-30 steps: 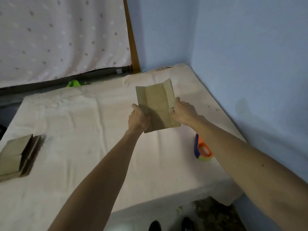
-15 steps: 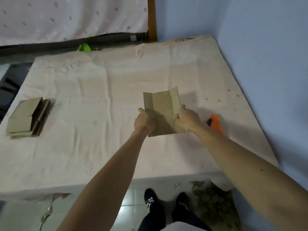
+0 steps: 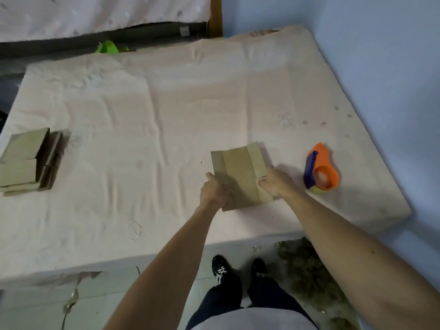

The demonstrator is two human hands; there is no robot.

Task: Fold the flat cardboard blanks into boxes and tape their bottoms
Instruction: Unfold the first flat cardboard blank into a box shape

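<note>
A flat brown cardboard blank (image 3: 240,172) is held over the near right part of the cream mattress (image 3: 166,115). The left hand (image 3: 214,191) grips its left edge with curled fingers, and the right hand (image 3: 275,182) pinches its right edge. An orange and blue tape dispenser (image 3: 321,171) lies just right of the hands. A stack of brown cardboard blanks (image 3: 23,160) sits far left.

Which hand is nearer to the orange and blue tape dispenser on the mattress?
Right. The right hand grips the right edge of the flat brown cardboard blank, just left of the orange and blue tape dispenser; the left hand grips its left edge, farther away.
</note>
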